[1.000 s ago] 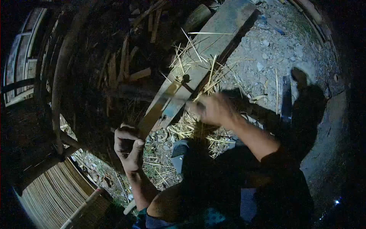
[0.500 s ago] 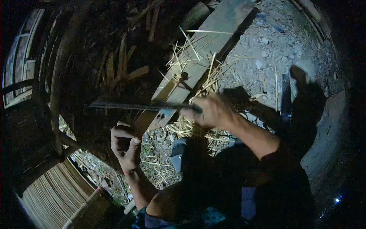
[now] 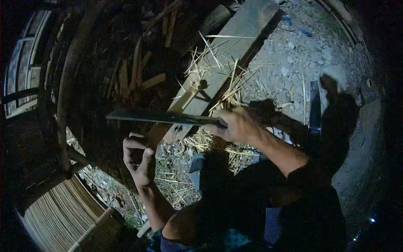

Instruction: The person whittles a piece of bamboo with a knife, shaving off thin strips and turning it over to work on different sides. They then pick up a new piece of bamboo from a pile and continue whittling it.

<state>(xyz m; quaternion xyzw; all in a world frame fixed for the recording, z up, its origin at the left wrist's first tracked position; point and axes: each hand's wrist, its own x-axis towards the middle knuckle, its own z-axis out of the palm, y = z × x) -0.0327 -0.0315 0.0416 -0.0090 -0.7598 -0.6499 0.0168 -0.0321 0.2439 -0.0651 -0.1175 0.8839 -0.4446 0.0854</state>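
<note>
My right hand [image 3: 237,125] is closed around the handle of a machete [image 3: 157,116]. Its long, flat dark blade points left across the near end of a wooden plank [image 3: 239,31]. Below the blade's far half is my left hand [image 3: 138,159], with fingers curved and the thumb apart from them. I see nothing between them. A small wooden piece [image 3: 196,89] is fixed on the plank, just beyond the blade. Thin straw-like shavings [image 3: 228,94] lie over the plank and beside it.
Another long dark blade-like tool [image 3: 314,105] lies on the stony ground [image 3: 289,54] at right. Split wood pieces [image 3: 136,71] are in shadow at upper left. A stack of thin slats [image 3: 63,210] stands at lower left, near dark wooden posts [image 3: 67,84].
The machete's blade has shifted slightly right and turned to show more of its flat side. My left thumb and fingers have moved a little further apart.
</note>
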